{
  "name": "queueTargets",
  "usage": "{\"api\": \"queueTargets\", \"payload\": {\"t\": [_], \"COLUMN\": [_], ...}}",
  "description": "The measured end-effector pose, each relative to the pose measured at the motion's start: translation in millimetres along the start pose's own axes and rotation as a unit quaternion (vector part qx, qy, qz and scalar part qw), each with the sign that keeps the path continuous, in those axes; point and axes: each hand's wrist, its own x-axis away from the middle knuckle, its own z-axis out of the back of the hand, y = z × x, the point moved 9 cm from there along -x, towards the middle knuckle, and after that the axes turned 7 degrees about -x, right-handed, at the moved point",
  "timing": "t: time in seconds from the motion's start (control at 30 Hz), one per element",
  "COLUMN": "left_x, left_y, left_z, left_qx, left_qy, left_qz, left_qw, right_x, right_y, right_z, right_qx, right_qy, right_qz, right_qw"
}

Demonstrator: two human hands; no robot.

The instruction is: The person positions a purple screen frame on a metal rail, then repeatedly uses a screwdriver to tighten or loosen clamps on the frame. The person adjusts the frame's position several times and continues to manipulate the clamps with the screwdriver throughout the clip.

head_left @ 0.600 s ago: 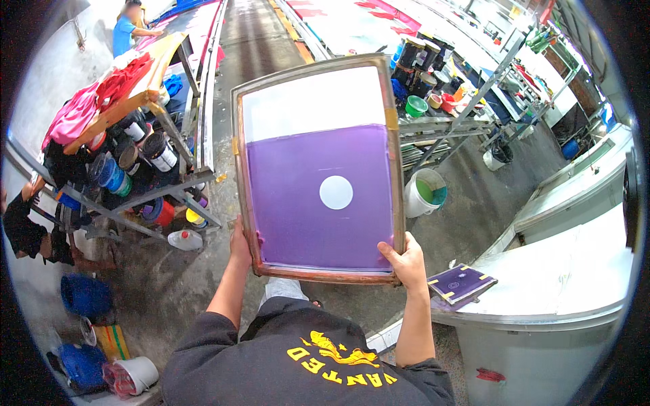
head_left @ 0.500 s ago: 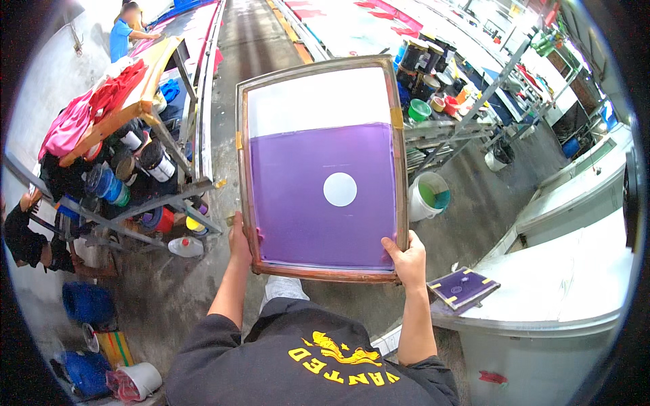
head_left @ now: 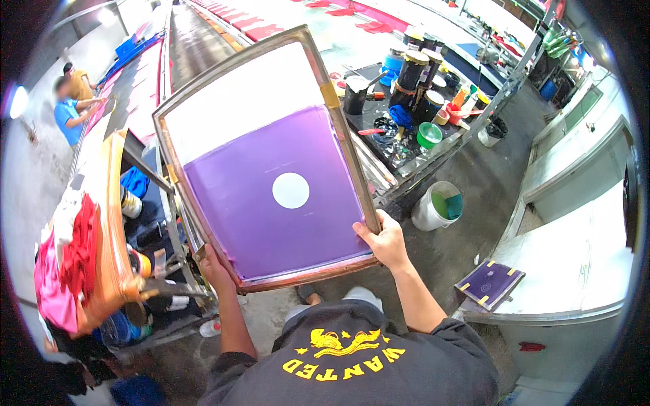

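A large screen-printing frame (head_left: 261, 237) is held up before me, tilted with its far end leaning left. Purple coating covers the nearer part of its mesh, around a pale round spot (head_left: 291, 190); the far strip is white. My left hand (head_left: 218, 271) grips the near left side, close to the corner. At the near right corner my right hand (head_left: 386, 241) clasps the wooden edge, its thumb lying over the front. The fingers behind the frame are hidden.
Left, a rack (head_left: 112, 230) carries red and pink cloth. Ink tubs (head_left: 409, 71) crowd a dark table ahead right. A white bucket (head_left: 433, 206) stands on the floor. A smaller purple screen (head_left: 489, 284) rests on a white counter (head_left: 575, 271). Two people (head_left: 71, 111) work far left.
The frame has swung left and tilted anticlockwise, still in both hands. My view has turned; the ink table shows more fully, and a second person has come into sight far left.
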Motion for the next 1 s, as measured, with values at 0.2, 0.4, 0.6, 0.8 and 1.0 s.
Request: {"api": "queueTargets", "payload": {"t": [0.2, 0.4, 0.6, 0.8, 1.0], "left_x": [-90.6, -207.9, -332.7, -432.3, -564.1], "left_y": [0.9, -1.6, 68.6, 104.3, 76.7], "left_z": [-25.8, -68.3, -147.7, -255.1, -409.4], "left_qx": [-0.143, -0.089, -0.021, -0.057, -0.016], "left_qy": [0.056, 0.101, 0.07, 0.065, -0.06], "left_qz": [-0.04, -0.074, -0.117, -0.079, -0.069], "left_qw": [0.987, 0.988, 0.99, 0.993, 0.996], "right_x": [-92.1, -213.3, -366.8, -499.0, -625.1], "right_y": [-3.3, 3.2, 11.0, 18.4, 83.5], "right_z": [-54.7, -114.4, -170.6, -182.8, -199.5], "right_qx": [-0.019, -0.033, -0.163, -0.04, -0.082], "right_qy": [-0.009, -0.028, -0.026, -0.005, 0.101], "right_qz": [-0.026, 0.007, 0.033, -0.034, -0.08], "right_qw": [0.999, 0.999, 0.986, 0.999, 0.988]}}
